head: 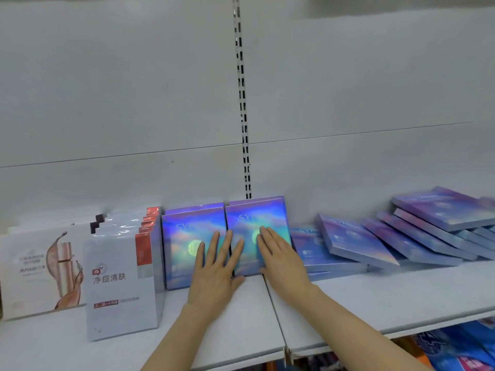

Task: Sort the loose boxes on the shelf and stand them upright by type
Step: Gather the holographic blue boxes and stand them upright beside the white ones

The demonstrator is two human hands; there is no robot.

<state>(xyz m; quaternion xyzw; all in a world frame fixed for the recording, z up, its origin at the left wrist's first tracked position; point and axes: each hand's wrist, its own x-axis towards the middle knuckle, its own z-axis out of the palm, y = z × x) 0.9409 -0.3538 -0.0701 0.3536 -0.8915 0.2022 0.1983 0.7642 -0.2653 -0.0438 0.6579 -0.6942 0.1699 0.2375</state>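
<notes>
Two rows of iridescent blue-purple boxes stand upright side by side at the middle of the white shelf [375, 295]: the left row [184, 236] and the right row [249, 218]. My left hand [214, 274] lies flat with spread fingers across the fronts of both rows. My right hand [281, 261] presses flat on the right row's front box. Neither hand grips anything. To the right, several boxes of the same kind [417, 236] lie tipped over in a slanted, overlapping pile.
A row of white boxes with red corners [120, 285] stands upright left of the blue rows. Further left stands a white box with a copper swirl [42, 269]. A slotted upright [242, 103] runs up the back wall. Blue packages [460, 349] sit below the shelf.
</notes>
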